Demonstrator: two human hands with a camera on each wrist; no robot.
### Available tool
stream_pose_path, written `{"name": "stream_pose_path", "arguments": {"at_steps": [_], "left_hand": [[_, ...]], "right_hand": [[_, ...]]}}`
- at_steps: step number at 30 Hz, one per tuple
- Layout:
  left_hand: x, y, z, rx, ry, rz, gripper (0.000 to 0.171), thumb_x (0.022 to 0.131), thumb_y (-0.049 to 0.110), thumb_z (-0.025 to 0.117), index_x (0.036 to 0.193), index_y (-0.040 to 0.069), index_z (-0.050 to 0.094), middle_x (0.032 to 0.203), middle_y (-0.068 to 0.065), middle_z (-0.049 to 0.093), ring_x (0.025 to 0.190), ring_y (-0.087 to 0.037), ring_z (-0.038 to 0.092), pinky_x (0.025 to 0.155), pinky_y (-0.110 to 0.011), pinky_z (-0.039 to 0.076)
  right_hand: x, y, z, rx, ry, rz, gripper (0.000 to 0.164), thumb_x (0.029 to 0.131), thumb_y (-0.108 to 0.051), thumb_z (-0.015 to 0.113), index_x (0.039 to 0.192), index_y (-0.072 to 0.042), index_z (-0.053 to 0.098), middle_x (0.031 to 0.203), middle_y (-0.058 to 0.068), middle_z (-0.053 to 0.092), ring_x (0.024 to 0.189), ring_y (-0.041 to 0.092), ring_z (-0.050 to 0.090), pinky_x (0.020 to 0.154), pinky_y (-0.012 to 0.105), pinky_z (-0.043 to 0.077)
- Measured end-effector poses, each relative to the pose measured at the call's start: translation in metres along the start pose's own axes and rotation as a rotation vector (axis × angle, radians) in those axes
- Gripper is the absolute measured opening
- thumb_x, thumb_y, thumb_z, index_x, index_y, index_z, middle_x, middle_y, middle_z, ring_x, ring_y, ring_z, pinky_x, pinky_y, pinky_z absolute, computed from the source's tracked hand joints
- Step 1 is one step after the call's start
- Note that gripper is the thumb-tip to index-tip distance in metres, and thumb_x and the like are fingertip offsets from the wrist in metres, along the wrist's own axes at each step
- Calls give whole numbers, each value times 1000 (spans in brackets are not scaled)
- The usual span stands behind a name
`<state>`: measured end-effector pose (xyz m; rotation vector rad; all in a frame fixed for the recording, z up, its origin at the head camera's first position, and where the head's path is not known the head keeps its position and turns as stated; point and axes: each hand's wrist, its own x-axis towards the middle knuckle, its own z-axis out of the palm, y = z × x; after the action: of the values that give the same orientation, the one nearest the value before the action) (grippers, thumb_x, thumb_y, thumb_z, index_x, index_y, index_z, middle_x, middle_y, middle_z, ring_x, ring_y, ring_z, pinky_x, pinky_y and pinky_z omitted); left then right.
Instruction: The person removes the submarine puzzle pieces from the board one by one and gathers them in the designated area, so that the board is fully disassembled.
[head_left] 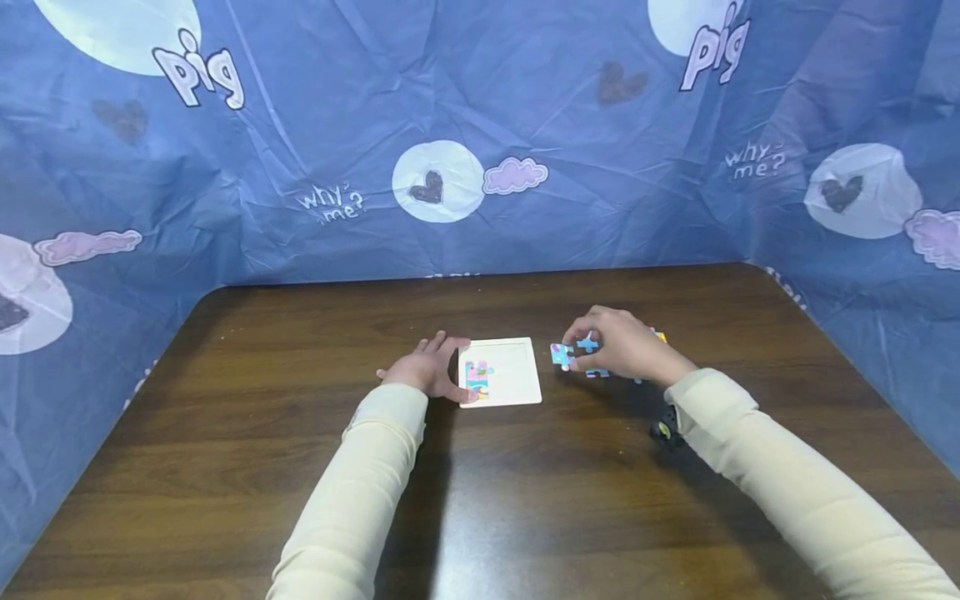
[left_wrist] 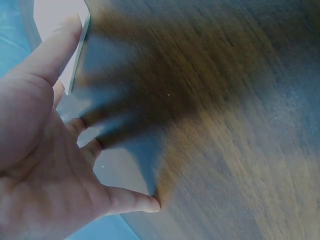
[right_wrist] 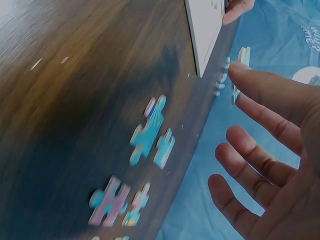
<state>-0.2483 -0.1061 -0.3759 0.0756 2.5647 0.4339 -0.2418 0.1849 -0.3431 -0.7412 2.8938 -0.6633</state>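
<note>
A square white puzzle tray (head_left: 517, 375) lies on the table with a few joined jigsaw pieces (head_left: 477, 382) at its lower left. My left hand (head_left: 426, 368) is at the tray's left side, fingers spread, and its thumb (left_wrist: 62, 45) rests on the tray. To the right of the tray, my right hand (head_left: 618, 343) pinches a blue jigsaw piece (head_left: 562, 356) between thumb and index finger. The right wrist view shows that held piece (right_wrist: 243, 57) edge-on, raised off the table. Its other fingers are loosely bent.
Loose jigsaw pieces (right_wrist: 149, 131) lie on the brown wooden table (head_left: 570, 500) under and around my right hand, partly hidden in the head view. A pink and blue piece (right_wrist: 109, 202) is among them. A blue printed cloth (head_left: 322, 125) hangs behind the table.
</note>
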Motion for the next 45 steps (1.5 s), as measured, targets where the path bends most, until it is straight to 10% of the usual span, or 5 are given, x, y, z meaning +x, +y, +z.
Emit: {"name": "stream_pose_path", "arguments": {"at_steps": [8, 18, 28, 45], "left_hand": [[-22, 9, -8, -10, -1, -3, 89, 90, 36, 79, 160, 32, 24, 172, -4, 3, 157, -27, 2, 104, -85, 13], [-6, 1, -4, -3, -21, -5, 93, 90, 39, 79, 161, 36, 19, 172, 1, -4, 157, -23, -4, 103, -86, 10], [-28, 10, -11, -9, -7, 14, 89, 91, 35, 77, 161, 31, 23, 172, -3, 0, 157, -26, 1, 105, -84, 13], [-18, 7, -8, 11, -7, 5, 91, 89, 39, 79, 161, 31, 23, 172, -4, 2, 157, -28, 2, 103, -85, 14]], "right_hand": [[-18, 16, -7, 42, 18, -12, 26, 80, -17, 87, 104, -12, 77, 100, 9, 66, 95, 32, 65, 82, 46, 52], [-36, 31, -6, 8, -21, -5, 28, 80, -20, 87, 105, -13, 77, 98, 7, 66, 88, 27, 63, 80, 46, 50], [-43, 37, 8, -62, -48, -58, 24, 77, -22, 89, 97, -16, 77, 106, 6, 71, 93, 24, 66, 81, 47, 52], [-49, 38, 16, -42, -68, -53, 26, 80, -23, 88, 102, -14, 78, 101, 2, 69, 93, 22, 63, 80, 46, 53]]}}
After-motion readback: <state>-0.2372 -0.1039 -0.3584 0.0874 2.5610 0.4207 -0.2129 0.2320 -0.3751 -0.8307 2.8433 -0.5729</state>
